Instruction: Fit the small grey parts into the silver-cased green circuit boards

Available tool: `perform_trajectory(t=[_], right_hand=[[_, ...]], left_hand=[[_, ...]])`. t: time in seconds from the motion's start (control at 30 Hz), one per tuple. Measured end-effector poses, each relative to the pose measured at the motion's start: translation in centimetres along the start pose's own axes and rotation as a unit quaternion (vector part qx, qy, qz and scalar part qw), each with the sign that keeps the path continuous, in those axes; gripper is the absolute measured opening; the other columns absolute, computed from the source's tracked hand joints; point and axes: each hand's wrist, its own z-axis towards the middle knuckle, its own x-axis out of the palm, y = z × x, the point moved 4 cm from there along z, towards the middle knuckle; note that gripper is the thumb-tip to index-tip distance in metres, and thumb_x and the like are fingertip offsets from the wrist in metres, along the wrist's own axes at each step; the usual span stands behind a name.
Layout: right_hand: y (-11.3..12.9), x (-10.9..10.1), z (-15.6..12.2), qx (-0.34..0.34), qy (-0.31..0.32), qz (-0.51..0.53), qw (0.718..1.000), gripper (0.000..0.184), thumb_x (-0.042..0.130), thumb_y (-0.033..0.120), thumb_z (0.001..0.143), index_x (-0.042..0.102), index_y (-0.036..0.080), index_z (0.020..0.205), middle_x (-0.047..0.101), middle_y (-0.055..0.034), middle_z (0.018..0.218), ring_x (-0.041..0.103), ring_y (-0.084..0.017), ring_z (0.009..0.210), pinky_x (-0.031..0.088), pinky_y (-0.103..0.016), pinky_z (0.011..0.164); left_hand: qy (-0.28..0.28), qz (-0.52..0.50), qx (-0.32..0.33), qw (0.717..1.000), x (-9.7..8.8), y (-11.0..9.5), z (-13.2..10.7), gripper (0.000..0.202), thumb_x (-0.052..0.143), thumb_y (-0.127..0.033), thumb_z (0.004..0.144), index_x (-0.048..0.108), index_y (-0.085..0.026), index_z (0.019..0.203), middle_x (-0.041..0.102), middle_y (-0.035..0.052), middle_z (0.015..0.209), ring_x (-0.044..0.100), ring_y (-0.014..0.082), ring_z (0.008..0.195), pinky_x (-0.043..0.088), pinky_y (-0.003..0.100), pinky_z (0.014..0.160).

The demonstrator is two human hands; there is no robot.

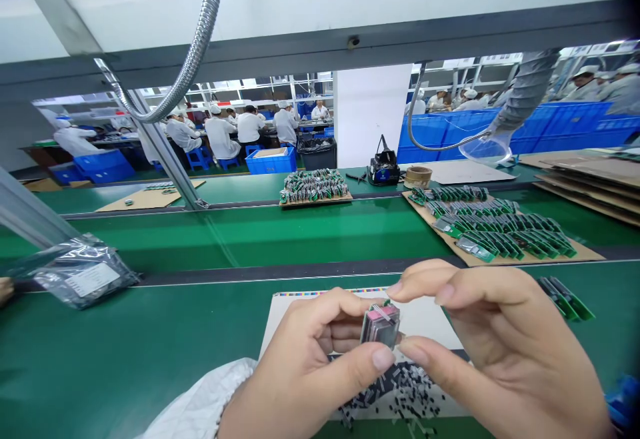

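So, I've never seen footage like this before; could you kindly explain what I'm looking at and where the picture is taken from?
This is a single view from a camera worn on a person's head, looking forward and down, so the two bare hands at the bottom are the wearer's own. The left hand holds a small boxy component with a pink top at its fingertips, and the right hand is close beside it, with thumb and forefinger spread around it. Below them, a white sheet lies on a green workbench, with many small black pieces scattered over it. Farther off, rows of green electronic parts sit on a cardboard sheet, and a clear plastic bag with a white label lies to the left. In the background are co-workers in white.
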Motion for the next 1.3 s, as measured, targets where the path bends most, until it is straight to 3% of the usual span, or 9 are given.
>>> perform_trajectory(t=[0.27, 0.6, 0.83, 1.07, 1.3], right_hand=[[-0.4, 0.3, 0.1, 0.015, 0.015, 0.032, 0.999, 0.029, 0.058, 0.005, 0.087, 0.046, 0.028, 0.1, 0.062, 0.0015, 0.087, 0.062, -0.016, 0.089, 0.056, -0.025, 0.074], [-0.5, 0.4, 0.0, -0.002, 0.014, 0.013, 1.0, 0.027, 0.055, 0.005, 0.089, 0.045, 0.028, 0.099, 0.064, 0.0006, 0.085, 0.064, -0.018, 0.083, 0.057, -0.032, 0.074], [-0.4, 0.5, 0.1, -0.002, 0.017, 0.025, 1.0, 0.025, 0.054, 0.005, 0.089, 0.046, 0.028, 0.097, 0.063, 0.0014, 0.085, 0.063, -0.016, 0.082, 0.056, -0.029, 0.072], [-0.3, 0.7, 0.2, 0.002, 0.033, 0.035, 0.999, 0.027, 0.053, 0.002, 0.089, 0.047, 0.027, 0.095, 0.063, 0.0013, 0.085, 0.062, -0.017, 0.082, 0.054, -0.028, 0.07], [-0.5, 0.8, 0.0, 0.027, 0.036, 0.063, 0.997, 0.022, 0.057, 0.009, 0.092, 0.047, 0.029, 0.093, 0.061, 0.0019, 0.083, 0.06, -0.016, 0.081, 0.051, -0.029, 0.068]], left_hand=[[0.011, 0.073, 0.023, 0.997, 0.1, -0.2, -0.1, 0.019, 0.067, -0.021, 0.082, 0.068, -0.028, 0.1, 0.07, 0.0002, 0.1, 0.065, 0.0147, 0.092, 0.051, 0.021, 0.081], [-0.002, 0.212, 0.053, 0.976, -0.1, -0.9, -0.1, 0.019, 0.065, -0.026, 0.083, 0.069, -0.023, 0.102, 0.072, 0.0022, 0.095, 0.064, 0.0146, 0.079, 0.049, 0.021, 0.07], [-0.014, 0.276, 0.05, 0.96, -0.2, -0.6, -0.5, 0.02, 0.065, -0.033, 0.084, 0.069, -0.027, 0.102, 0.071, -0.0001, 0.086, 0.062, 0.0128, 0.07, 0.047, 0.02, 0.07], [0.008, 0.286, 0.081, 0.955, -0.2, -0.9, -0.4, 0.021, 0.064, -0.02, 0.084, 0.068, -0.03, 0.102, 0.071, -0.0035, 0.088, 0.062, 0.0111, 0.072, 0.047, 0.017, 0.069], [0.012, 0.355, 0.158, 0.922, 0.3, -1.6, -0.7, 0.017, 0.066, -0.016, 0.082, 0.067, -0.022, 0.098, 0.073, -0.0019, 0.093, 0.066, 0.0129, 0.08, 0.049, 0.018, 0.079]])
